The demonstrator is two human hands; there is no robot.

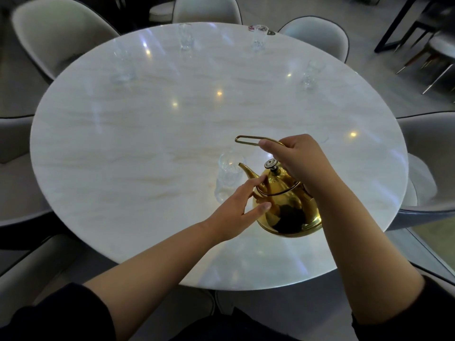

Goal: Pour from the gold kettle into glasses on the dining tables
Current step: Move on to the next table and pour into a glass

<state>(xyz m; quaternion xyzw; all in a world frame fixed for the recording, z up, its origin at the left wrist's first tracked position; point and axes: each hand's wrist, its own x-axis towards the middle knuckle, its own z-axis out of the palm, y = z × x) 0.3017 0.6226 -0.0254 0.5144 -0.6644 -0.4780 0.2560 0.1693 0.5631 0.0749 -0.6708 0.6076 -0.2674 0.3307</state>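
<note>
**Gold kettle, spout at the near glass — position record**

Item: gold kettle [288, 207], round-bellied, with a lid knob [271, 164] and a tall wire handle [256, 140]. It is tipped, held just above the near-right part of the round pale surface [147, 143].

Axis: body to spout [246, 169] runs toward 10 o'clock. The spout tip sits at the rim of the near glass [227, 178], which stands just beside the kettle at its 10 o'clock. No stream can be made out; whether the glass already holds liquid cannot be told.

Holding hand: right hand [298, 161], directly over the lid, fingers curled shut around the wire handle.

Supporting hand: left hand [236, 210], at the kettle's 9 o'clock, fingers [256, 182] spread and laid against the shoulder and side of the body below the spout. It is the nearer hand to the glass.

Judgement: the pour depends on the spout staying over the glass mouth while the body tilts further toward 10 o'clock; the margin looks slim.

Further glasses: at 12 o'clock [185, 36], 1 o'clock [259, 38], 2 o'clock [311, 75] and 11 o'clock [123, 67], well apart from the kettle. Chairs [59, 33] ring the surface.
</note>
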